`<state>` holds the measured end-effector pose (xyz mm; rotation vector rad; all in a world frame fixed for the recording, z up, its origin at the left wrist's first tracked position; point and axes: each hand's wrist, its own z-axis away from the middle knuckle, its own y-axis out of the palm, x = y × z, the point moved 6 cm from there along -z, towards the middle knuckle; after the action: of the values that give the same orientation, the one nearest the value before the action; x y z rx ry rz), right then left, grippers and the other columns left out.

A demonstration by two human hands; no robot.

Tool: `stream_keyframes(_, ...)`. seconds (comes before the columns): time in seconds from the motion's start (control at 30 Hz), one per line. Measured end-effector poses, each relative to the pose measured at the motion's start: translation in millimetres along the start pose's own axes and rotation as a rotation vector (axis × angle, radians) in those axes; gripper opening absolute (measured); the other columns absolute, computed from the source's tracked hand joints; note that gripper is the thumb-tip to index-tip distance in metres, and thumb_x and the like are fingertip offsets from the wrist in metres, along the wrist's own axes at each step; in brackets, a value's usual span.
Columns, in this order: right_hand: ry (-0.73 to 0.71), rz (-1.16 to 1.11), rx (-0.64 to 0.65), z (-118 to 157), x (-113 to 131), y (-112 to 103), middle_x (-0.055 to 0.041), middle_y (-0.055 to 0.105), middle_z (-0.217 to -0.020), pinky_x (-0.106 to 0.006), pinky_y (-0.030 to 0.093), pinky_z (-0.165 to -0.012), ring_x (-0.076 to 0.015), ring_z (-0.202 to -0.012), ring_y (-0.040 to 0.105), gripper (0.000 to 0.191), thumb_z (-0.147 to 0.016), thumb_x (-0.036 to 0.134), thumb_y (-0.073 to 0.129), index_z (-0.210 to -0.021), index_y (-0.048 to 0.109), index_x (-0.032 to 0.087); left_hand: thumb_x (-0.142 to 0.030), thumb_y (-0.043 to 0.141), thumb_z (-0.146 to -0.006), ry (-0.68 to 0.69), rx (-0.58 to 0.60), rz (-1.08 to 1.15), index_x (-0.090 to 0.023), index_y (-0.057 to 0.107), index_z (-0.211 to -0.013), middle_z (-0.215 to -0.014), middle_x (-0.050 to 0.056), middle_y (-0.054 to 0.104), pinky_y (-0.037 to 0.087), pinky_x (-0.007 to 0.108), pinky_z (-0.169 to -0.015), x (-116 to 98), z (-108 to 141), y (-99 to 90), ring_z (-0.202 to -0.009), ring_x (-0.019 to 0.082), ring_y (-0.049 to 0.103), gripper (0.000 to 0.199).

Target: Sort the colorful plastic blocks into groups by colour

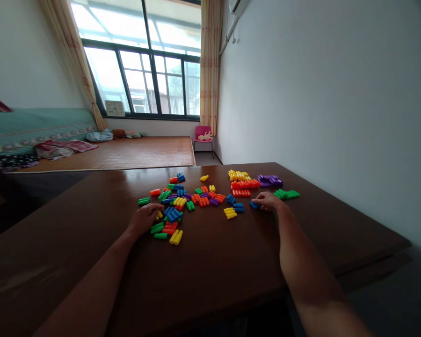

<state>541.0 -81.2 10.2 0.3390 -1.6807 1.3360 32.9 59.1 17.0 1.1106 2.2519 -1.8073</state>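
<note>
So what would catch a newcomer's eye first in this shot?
Probably the brightly coloured plastic pieces scattered across the middle of the dark table, with the left hand at their left edge. Next, the single-colour groups toward the right: yellow, red-orange, purple and green, near the right hand on a blue piece. Behind, the bright window stands out.

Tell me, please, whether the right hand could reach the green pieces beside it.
Probably yes: the green pieces lie close to the right hand, and nothing seems to stand between them.
</note>
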Motion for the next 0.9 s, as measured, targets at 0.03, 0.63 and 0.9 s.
stream_keyframes(0.03, 0.005, 0.024, 0.005, -0.4, -0.5, 1.3, -0.0026, 0.059, -0.054, -0.023, 0.046, -0.043, -0.0103, -0.045, 0.052, 0.045, -0.058, 0.057, 0.078, -0.069, 0.060, 0.017, -0.032, 0.044, -0.081, 0.006, 0.004, 0.001, -0.025, 0.072, -0.100, -0.106, 0.001, 0.072, 0.050, 0.027, -0.080, 0.2, 0.0, 0.2, -0.092, 0.019, 0.066, 0.035)
stream_keyframes(0.63, -0.700, 0.528, -0.118, 12.9, 96.1, 99.0, -0.0112, 0.068, -0.105, -0.037, 0.044, -0.092, -0.0234, -0.099, 0.061, 0.030, -0.082, 0.032, 0.064, -0.111, 0.065, 0.021, -0.035, 0.042, -0.081, 0.006, 0.015, 0.017, -0.025, 0.071, -0.100, -0.105, 0.002, 0.071, 0.049, 0.027, -0.083, 0.4, 0.4, 0.7, -0.093, 0.019, 0.065, 0.037)
stream_keyframes(0.9, -0.387, 0.039, -0.129, -10.9, 54.4, 28.6, -0.0048, 0.067, -0.090, -0.030, 0.051, -0.075, -0.0172, -0.081, 0.063, 0.028, -0.070, 0.028, 0.069, -0.095, 0.062, 0.017, -0.037, 0.045, -0.078, -0.006, 0.015, 0.059, -0.026, 0.073, -0.097, -0.103, 0.000, 0.073, 0.050, 0.026, -0.082, -0.8, -0.1, -2.0, -0.091, 0.019, 0.066, 0.035)
